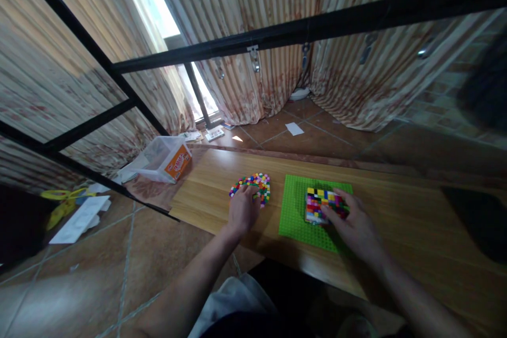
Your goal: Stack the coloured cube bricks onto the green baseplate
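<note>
A heap of small multicoloured toy bricks lies on the wooden bench. My left hand reaches into its near side with fingers drawn together; whatever is between the fingertips is too small to make out. To the right, a green studded baseplate lies flat. On it is a block of colourful toy bricks in tight rows, with a pale layer along its near edge. My right hand grips the right side of this block, thumb on top and the other fingers along its far right, covering that part.
The long wooden bench carries a dark flat object at its right end. A clear plastic bin with an orange label stands beyond the left end. Black metal bars cross in front of curtains. Papers lie on the tiled floor.
</note>
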A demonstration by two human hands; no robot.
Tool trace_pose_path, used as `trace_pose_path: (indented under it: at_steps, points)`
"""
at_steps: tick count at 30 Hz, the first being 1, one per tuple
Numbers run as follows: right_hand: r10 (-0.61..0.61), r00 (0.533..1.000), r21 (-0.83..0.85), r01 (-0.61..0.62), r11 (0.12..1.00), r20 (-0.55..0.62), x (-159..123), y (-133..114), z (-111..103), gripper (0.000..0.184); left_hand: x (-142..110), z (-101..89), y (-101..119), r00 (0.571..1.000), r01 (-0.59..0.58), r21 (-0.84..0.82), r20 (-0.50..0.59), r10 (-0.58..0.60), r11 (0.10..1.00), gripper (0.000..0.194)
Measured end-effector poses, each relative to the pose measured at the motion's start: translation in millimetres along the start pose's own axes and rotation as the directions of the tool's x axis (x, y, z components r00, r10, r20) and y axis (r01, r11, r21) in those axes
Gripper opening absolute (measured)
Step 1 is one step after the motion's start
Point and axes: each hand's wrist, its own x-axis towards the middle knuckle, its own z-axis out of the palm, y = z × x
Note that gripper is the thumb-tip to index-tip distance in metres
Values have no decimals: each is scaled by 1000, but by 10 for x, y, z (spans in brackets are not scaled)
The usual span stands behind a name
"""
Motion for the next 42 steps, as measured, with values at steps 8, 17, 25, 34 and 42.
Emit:
trace_pose_path:
  at_steps: [8, 17, 25, 34, 42]
  points:
    - [-9, 1000, -10, 9, 1000, 12, 9, 14, -21, 64, 161, 96, -50, 990, -139, 104, 27, 137, 985, 19]
    - [-36, 999, 8, 36, 999, -12, 30, 5, -13, 55, 138, 64, -1, 989, -150, -129, -13, 150, 980, 23]
    - [-43, 999, 41, 44, 998, -27, 47, -31, -49, 49, -89, 212, 610, 966, -197, -555, 31, 258, 808, 16]
    - [-66, 997, 49, 67, 997, -31, 68, -22, -52, 45, -145, 470, 821, 967, -218, -668, -52, 248, 711, 11]
    - [-55, 998, 43, 56, 997, -24, 69, -31, -61, 46, -139, 671, 849, 996, -86, -822, -50, 78, 563, 4]
